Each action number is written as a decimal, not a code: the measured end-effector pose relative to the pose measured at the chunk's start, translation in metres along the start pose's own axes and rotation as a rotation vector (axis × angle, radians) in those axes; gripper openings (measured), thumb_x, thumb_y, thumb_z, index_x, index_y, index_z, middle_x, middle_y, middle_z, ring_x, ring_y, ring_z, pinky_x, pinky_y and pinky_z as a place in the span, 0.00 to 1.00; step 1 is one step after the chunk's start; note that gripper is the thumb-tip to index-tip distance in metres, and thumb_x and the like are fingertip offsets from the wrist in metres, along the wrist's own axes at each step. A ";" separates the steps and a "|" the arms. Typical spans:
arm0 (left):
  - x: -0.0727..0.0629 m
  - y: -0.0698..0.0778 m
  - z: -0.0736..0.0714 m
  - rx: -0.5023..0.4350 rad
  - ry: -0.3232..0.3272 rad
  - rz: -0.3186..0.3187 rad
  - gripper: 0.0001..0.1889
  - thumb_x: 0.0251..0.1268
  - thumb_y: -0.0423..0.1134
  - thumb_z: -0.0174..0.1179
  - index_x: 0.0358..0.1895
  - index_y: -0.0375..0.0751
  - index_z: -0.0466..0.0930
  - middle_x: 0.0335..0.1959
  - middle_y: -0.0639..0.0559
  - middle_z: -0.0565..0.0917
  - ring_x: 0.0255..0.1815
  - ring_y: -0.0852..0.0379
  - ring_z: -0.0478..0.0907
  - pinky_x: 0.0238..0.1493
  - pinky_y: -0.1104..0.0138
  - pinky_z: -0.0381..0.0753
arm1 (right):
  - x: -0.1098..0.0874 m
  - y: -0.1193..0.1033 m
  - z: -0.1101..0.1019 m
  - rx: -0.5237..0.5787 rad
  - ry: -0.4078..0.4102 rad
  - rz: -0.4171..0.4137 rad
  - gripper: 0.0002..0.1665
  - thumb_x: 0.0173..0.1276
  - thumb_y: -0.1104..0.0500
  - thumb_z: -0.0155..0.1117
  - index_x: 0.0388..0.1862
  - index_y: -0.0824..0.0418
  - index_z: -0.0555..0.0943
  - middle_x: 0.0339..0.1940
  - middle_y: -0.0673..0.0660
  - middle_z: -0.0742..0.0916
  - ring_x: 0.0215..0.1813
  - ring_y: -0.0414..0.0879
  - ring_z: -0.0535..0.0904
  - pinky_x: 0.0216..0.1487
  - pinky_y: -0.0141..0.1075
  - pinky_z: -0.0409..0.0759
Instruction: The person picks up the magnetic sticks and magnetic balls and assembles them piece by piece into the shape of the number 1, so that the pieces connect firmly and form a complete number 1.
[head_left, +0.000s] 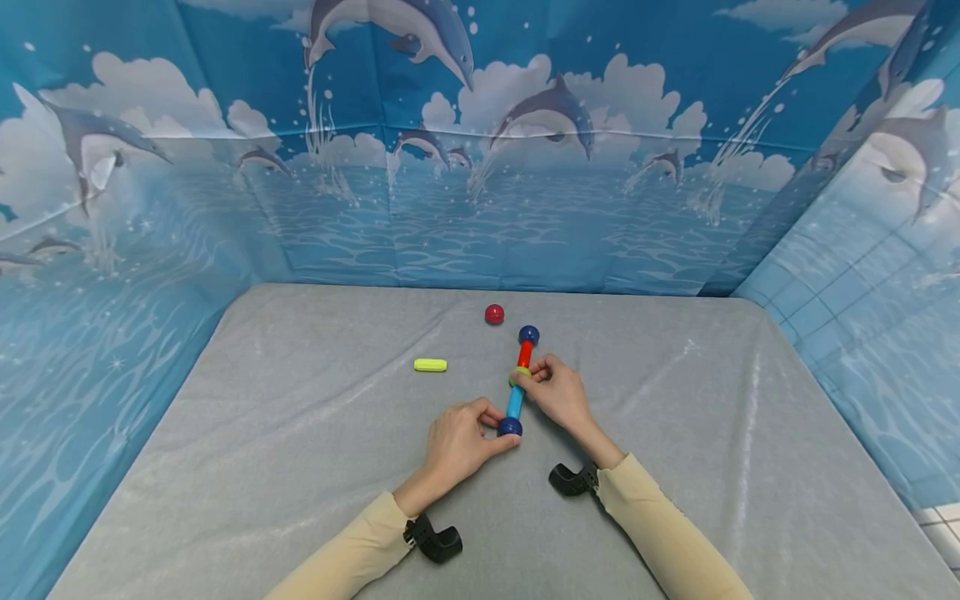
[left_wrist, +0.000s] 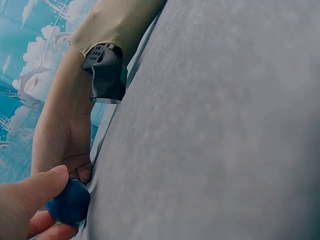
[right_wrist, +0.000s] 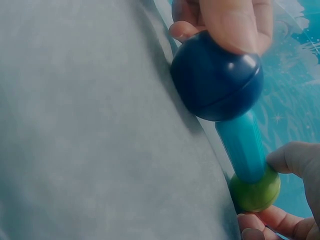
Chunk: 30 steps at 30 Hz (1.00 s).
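A straight chain of balls and rods lies on the grey cloth in the head view. From far to near it runs dark blue ball (head_left: 528,335), red rod (head_left: 525,354), yellow-green ball (head_left: 520,377), light blue rod (head_left: 514,403) and a second dark blue ball (head_left: 510,427). My left hand (head_left: 459,439) pinches that near ball between thumb and fingers, also visible in the left wrist view as a blue ball (left_wrist: 70,202). The yellow-green ball (right_wrist: 256,192) is pinched by my right hand (head_left: 558,396), the light blue rod (right_wrist: 242,145) touching it.
Behind the chain, slightly left, sits a loose red ball (head_left: 494,314). A short yellow-green rod (head_left: 431,365) lies further left. Grey cloth (head_left: 300,433) covers the table, and a dolphin-print curtain (head_left: 480,208) hangs at its back and sides.
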<state>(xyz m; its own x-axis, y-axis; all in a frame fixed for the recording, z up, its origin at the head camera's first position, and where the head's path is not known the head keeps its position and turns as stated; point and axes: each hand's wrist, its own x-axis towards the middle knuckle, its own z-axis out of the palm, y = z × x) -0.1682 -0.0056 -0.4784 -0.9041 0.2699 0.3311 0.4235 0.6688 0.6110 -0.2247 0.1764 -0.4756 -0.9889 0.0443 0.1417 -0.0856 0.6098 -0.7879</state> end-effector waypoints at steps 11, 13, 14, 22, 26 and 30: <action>0.001 0.000 0.003 0.003 -0.001 0.013 0.17 0.46 0.58 0.72 0.32 0.53 0.81 0.27 0.64 0.83 0.19 0.72 0.67 0.20 0.74 0.65 | 0.001 0.000 -0.001 0.005 0.005 0.000 0.18 0.60 0.49 0.69 0.34 0.62 0.77 0.24 0.53 0.81 0.23 0.44 0.72 0.25 0.34 0.67; 0.002 0.000 0.003 0.002 -0.002 0.012 0.17 0.46 0.57 0.72 0.32 0.53 0.81 0.27 0.64 0.83 0.19 0.72 0.67 0.20 0.74 0.65 | 0.001 0.000 -0.001 0.004 0.005 0.001 0.18 0.60 0.48 0.68 0.34 0.62 0.77 0.24 0.53 0.81 0.23 0.44 0.72 0.25 0.34 0.67; 0.002 0.001 0.004 0.002 -0.003 0.010 0.17 0.46 0.57 0.72 0.32 0.53 0.81 0.27 0.64 0.83 0.19 0.72 0.68 0.20 0.74 0.65 | 0.001 0.001 -0.001 0.006 0.005 0.001 0.18 0.60 0.49 0.68 0.34 0.62 0.77 0.25 0.53 0.81 0.23 0.44 0.72 0.25 0.34 0.67; 0.004 0.003 0.005 0.001 -0.010 0.007 0.18 0.45 0.57 0.73 0.32 0.51 0.80 0.27 0.62 0.83 0.19 0.72 0.68 0.20 0.75 0.66 | 0.001 0.001 -0.001 0.010 0.001 0.005 0.17 0.61 0.49 0.68 0.35 0.62 0.77 0.25 0.53 0.80 0.23 0.45 0.72 0.25 0.35 0.67; 0.004 0.004 0.006 -0.001 -0.013 0.007 0.18 0.45 0.57 0.73 0.32 0.51 0.80 0.27 0.62 0.83 0.19 0.72 0.68 0.20 0.75 0.66 | 0.001 0.001 -0.001 0.002 0.001 0.005 0.17 0.61 0.49 0.68 0.35 0.62 0.77 0.25 0.53 0.80 0.24 0.45 0.72 0.25 0.35 0.67; 0.004 0.004 0.006 -0.001 -0.017 0.002 0.18 0.45 0.57 0.73 0.32 0.52 0.79 0.27 0.62 0.82 0.19 0.72 0.68 0.20 0.75 0.66 | 0.001 0.001 -0.001 0.002 0.000 0.009 0.17 0.62 0.49 0.67 0.35 0.62 0.77 0.25 0.53 0.80 0.24 0.45 0.72 0.25 0.35 0.67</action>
<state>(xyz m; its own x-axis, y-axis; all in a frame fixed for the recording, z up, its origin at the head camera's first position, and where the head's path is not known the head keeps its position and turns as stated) -0.1706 0.0018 -0.4790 -0.9040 0.2835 0.3200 0.4256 0.6675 0.6110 -0.2259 0.1781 -0.4756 -0.9897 0.0498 0.1343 -0.0767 0.6074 -0.7907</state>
